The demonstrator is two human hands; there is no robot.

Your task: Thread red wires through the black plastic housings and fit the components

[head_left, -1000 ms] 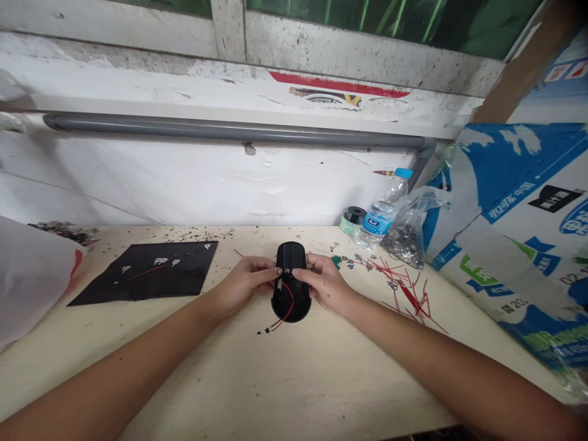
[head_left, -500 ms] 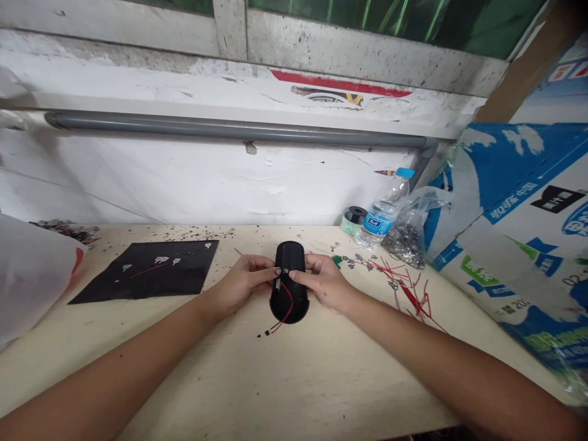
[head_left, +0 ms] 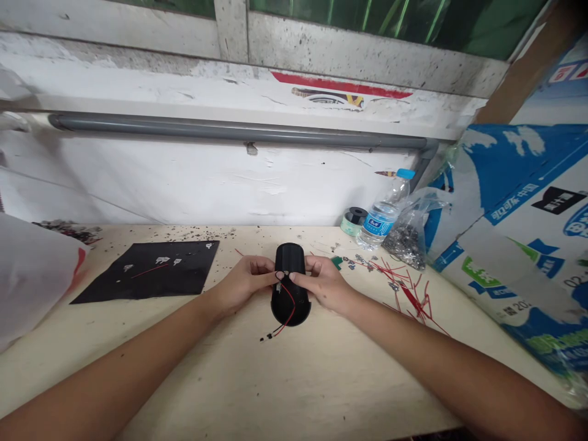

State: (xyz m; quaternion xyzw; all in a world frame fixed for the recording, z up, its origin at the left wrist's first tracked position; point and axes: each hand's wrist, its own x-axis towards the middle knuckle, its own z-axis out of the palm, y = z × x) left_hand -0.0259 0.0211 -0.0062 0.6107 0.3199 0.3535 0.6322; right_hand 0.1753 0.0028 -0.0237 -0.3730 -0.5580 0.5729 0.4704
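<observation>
A long black plastic housing with rounded ends is held between my two hands, low over the table. My left hand grips its left side, thumb reaching over the edge to the middle. From the right, my right hand grips it the same way, and the two thumb tips nearly meet near a small metal part that is mostly hidden. A red wire and a black wire curve through the housing's near end. Their small connector ends hang out past its lower left edge.
Left lies a black sheet with small metal pieces and a red wire. Loose red wires are scattered on the right. Behind them stand a water bottle, a solder spool and a bag of metal parts. A printed carton borders the right.
Both hands keep their hold on the housing. It has shifted very slightly in the picture, and its wire ends sit a little further right.
</observation>
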